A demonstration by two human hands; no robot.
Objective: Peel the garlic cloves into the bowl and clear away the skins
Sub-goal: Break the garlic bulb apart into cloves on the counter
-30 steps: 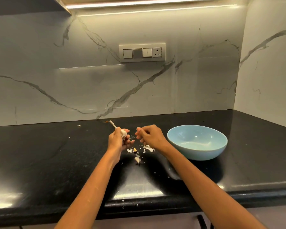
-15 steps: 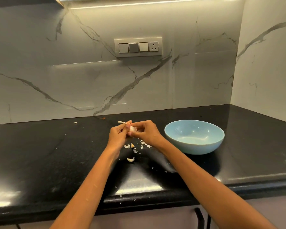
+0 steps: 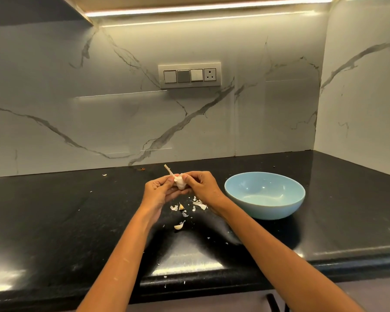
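A: Black counter (image 3: pixel 54 221), marble wall behind. Where's the garlic?

B: The bulb (image 3: pixel 180 182) is left of the bowl (image 3: pixel 265 195), above the counter, pinched between both hands: left hand (image 3: pixel 159 191) cupping it, right hand (image 3: pixel 200 185) gripping its side.

A: Risks?

B: The bowl looks empty. A clove (image 3: pixel 178 226) and skins (image 3: pixel 198 204) lie left of it. A hard tug could fling a clove off the counter's edge.
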